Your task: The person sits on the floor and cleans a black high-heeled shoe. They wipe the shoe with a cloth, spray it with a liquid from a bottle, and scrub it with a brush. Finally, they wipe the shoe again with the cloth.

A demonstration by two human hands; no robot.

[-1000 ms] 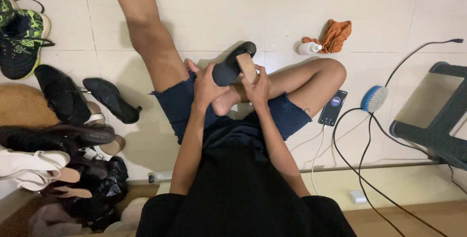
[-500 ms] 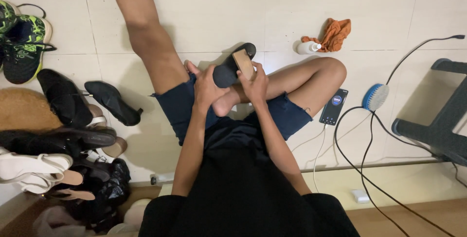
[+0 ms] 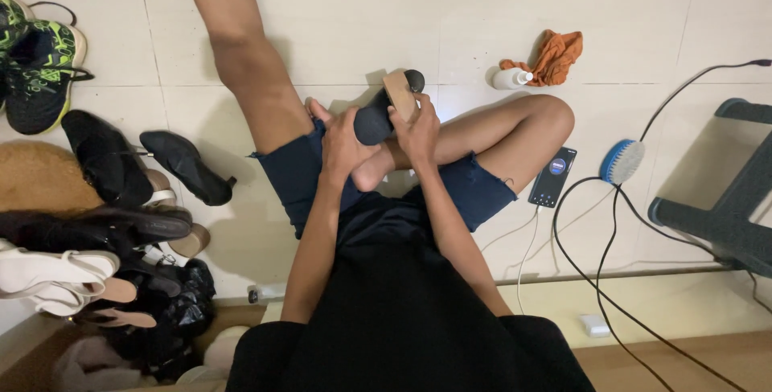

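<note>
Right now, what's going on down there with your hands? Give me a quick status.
Left hand grips black shoe. Right hand presses wooden brush against it. Nothing blocking; orange cloth and small white bottle lie apart on floor.

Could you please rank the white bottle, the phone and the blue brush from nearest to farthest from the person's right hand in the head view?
From the right hand:
1. White bottle, up and to its right, beside the orange cloth.
2. Phone, lower right, by the knee.
3. Blue brush, farther right, past the phone.
</note>
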